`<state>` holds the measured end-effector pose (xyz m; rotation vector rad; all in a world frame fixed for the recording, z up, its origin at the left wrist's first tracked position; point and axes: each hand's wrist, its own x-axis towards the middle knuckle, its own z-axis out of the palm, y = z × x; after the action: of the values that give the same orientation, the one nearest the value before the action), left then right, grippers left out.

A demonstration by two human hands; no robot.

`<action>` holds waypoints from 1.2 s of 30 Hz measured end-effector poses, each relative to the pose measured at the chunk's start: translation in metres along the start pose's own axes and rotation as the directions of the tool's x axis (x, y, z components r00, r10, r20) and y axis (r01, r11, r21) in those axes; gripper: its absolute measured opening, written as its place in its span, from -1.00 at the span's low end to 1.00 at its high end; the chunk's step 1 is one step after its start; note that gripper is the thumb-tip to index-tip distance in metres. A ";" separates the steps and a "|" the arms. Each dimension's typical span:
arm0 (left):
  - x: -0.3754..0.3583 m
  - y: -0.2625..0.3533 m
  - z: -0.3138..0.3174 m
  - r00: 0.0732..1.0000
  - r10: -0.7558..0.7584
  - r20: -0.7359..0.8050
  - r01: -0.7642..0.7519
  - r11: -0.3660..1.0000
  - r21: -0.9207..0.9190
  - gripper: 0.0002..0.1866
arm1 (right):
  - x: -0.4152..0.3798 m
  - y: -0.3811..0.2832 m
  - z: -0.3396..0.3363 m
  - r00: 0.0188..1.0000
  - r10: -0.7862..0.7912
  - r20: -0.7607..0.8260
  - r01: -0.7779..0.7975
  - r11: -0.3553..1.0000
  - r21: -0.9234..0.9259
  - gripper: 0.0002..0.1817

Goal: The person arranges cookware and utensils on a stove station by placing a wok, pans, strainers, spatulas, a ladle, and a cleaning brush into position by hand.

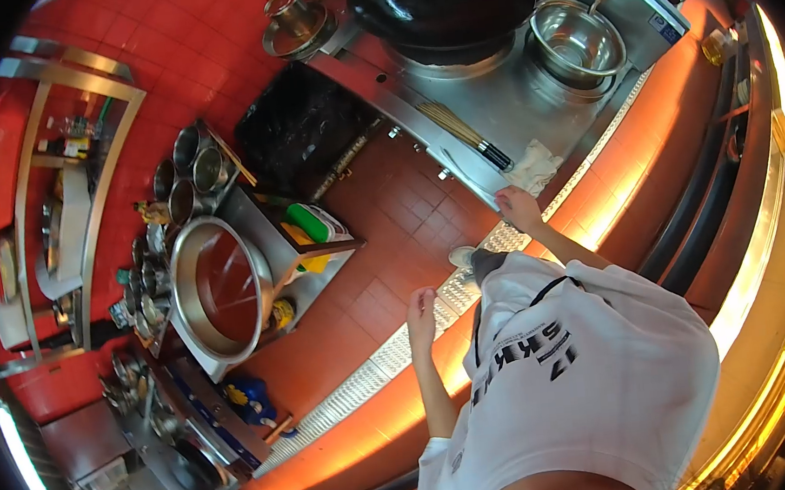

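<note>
White shirt (602, 395): large dark lettering (523, 350) across the front, seen upside down; an S and two Ks can be made out, the rest lost in folds.
Smaller shirt print: a fine line beside the big letters, too small to read.
Steel counter (555, 123): blue sticker (668, 29) at its corner, illegible.
Shelf bottle (76, 147): pale label, illegible.
Yellow can (282, 312): markings unreadable.

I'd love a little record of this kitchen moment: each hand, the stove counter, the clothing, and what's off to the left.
Left hand: no object visible in it
Right hand: near the pale cloth; contact unclear
Stove counter: dark wok, metal bowl, thin sticks
Clothing: white shirt, dark lettering
Left side: large metal basin
</note>
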<state>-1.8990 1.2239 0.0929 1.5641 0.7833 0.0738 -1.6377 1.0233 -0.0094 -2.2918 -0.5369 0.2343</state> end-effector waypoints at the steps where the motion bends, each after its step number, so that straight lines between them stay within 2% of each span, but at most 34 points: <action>1: 0.003 0.012 -0.001 0.999 0.031 0.015 -0.032 0.999 0.011 -0.73 | 0.005 -0.011 0.000 0.999 0.029 -0.045 -0.030 0.999 -0.040 -0.81; 2: 0.005 0.021 -0.004 0.999 0.032 0.023 -0.032 0.999 0.025 -0.73 | 0.010 -0.020 -0.001 0.998 0.040 -0.053 -0.042 0.999 -0.030 -0.81; 4: 0.010 0.032 -0.006 0.998 -0.003 0.064 0.007 0.998 -0.067 -0.73 | 0.023 -0.031 -0.002 0.998 -0.004 -0.062 -0.006 0.986 -0.167 -0.83; 5: 0.013 0.032 -0.008 0.996 -0.060 0.068 0.067 0.992 -0.106 -0.71 | 0.030 -0.027 0.003 0.996 -0.069 -0.050 0.059 0.981 -0.186 -0.84; 6: 0.017 0.027 -0.010 0.996 -0.056 0.071 0.063 0.993 -0.101 -0.71 | 0.036 -0.031 0.003 0.996 -0.068 -0.057 0.056 0.981 -0.183 -0.84; 8: 0.029 0.012 -0.015 0.981 -0.156 0.118 0.169 0.979 -0.115 -0.69 | 0.045 -0.038 0.003 0.998 -0.054 0.009 0.055 0.961 -0.272 -0.86; 9: 0.034 0.013 -0.016 0.977 -0.176 0.122 0.188 0.977 -0.098 -0.68 | 0.047 -0.037 0.007 0.999 -0.047 0.001 0.046 0.963 -0.264 -0.86; 10: 0.040 0.015 -0.019 0.977 -0.175 0.121 0.187 0.979 -0.088 -0.68 | 0.048 -0.033 0.011 1.000 -0.004 -0.017 0.001 0.986 -0.165 -0.87; 11: 0.045 0.017 -0.021 0.965 -0.226 0.131 0.239 0.966 -0.095 -0.68 | 0.049 -0.030 0.013 0.999 0.039 -0.027 -0.040 0.997 -0.065 -0.87; 12: 0.052 0.021 -0.023 0.950 -0.276 0.142 0.291 0.952 -0.098 -0.67 | 0.049 -0.030 0.014 0.999 0.044 -0.030 -0.046 0.997 -0.056 -0.87; 14: 0.070 0.023 -0.031 0.946 -0.277 0.168 0.297 0.949 -0.106 -0.67 | 0.046 -0.031 0.017 0.982 0.135 -0.130 -0.130 0.990 0.048 -0.87; 18: 0.136 0.019 -0.035 0.922 -0.251 0.296 0.274 0.961 -0.040 -0.68 | 0.050 -0.037 0.018 0.948 0.248 -0.200 -0.258 0.966 -0.027 -0.85; 20: 0.177 0.003 -0.037 0.914 -0.158 0.374 0.218 0.968 -0.123 -0.68 | 0.057 -0.034 0.020 0.931 0.305 -0.201 -0.313 0.950 -0.007 -0.85; 22: 0.204 0.045 -0.028 0.882 -0.174 0.437 0.194 0.981 0.001 -0.69 | 0.056 -0.037 0.021 0.945 0.225 -0.236 -0.241 0.970 -0.041 -0.85; 24: 0.230 0.076 -0.010 0.878 -0.066 0.474 0.007 0.992 0.126 -0.69 | 0.055 -0.039 0.027 0.922 0.289 -0.258 -0.315 0.947 -0.065 -0.85; 26: 0.253 0.092 0.012 0.848 -0.073 0.526 -0.001 0.990 0.138 -0.73 | 0.057 -0.037 0.029 0.898 0.341 -0.279 -0.379 0.920 -0.095 -0.84; 28: 0.275 0.105 0.031 0.763 0.000 0.646 -0.115 0.984 0.136 -0.77 | 0.057 -0.040 0.032 0.863 0.377 -0.337 -0.424 0.903 -0.075 -0.84; 29: 0.284 0.111 0.038 0.739 -0.009 0.673 -0.125 0.981 0.150 -0.77 | 0.057 -0.041 0.033 0.841 0.404 -0.360 -0.453 0.889 -0.060 -0.84; 32: 0.304 0.131 0.065 0.596 0.063 0.800 -0.280 0.951 0.134 -0.81 | 0.060 -0.042 0.035 0.795 0.476 -0.377 -0.519 0.855 -0.015 -0.83; 33: 0.311 0.141 0.071 0.539 0.059 0.840 -0.371 0.912 0.174 -0.81 | 0.060 -0.042 0.039 0.796 0.470 -0.381 -0.518 0.855 -0.027 -0.83; 36: 0.336 0.154 0.089 0.371 0.160 0.915 -0.638 0.760 0.126 -0.82 | 0.059 -0.050 0.043 0.760 0.518 -0.394 -0.570 0.821 -0.021 -0.83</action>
<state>-1.5332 1.3286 0.0827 1.9254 -0.5150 -0.5760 -1.6144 1.1082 -0.0044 -2.4998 0.3423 0.0314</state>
